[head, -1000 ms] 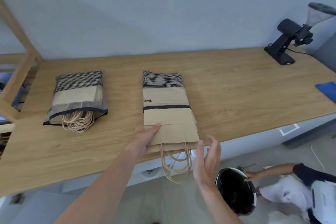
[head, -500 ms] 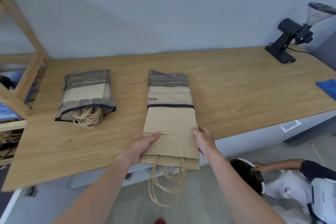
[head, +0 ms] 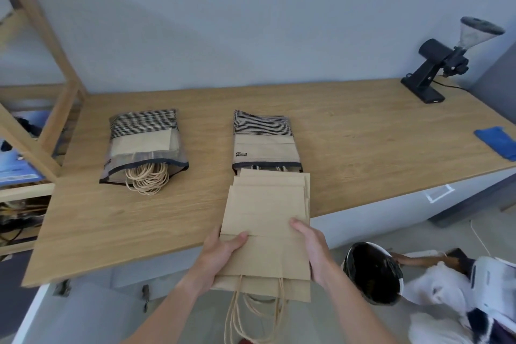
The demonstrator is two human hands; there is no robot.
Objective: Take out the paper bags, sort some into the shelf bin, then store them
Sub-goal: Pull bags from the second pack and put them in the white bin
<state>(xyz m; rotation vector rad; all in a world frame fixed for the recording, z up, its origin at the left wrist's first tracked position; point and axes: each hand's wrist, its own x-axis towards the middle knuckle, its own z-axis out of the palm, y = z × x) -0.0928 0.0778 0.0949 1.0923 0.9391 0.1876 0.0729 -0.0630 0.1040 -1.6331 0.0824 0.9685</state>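
A stack of flat brown paper bags (head: 268, 209) sticks far out of a striped pouch (head: 264, 142) on the wooden counter (head: 363, 148) and overhangs its front edge. My left hand (head: 220, 257) grips the stack's left side, thumb on top. My right hand (head: 312, 248) grips the right side. Twine handles (head: 251, 313) dangle below the stack. A second striped pouch (head: 143, 142) lies to the left, with bags and looped handles showing at its mouth.
A wooden shelf frame (head: 42, 86) stands at the left with clutter on its shelves. A black coffee grinder (head: 438, 64) sits at the counter's back right, a blue cloth (head: 497, 142) at the right edge. Another person (head: 446, 288) crouches on the floor at lower right.
My right hand came in and took the stack's right side. Both hands have drawn the paper bags toward me, further out of the pouch and past the counter edge.
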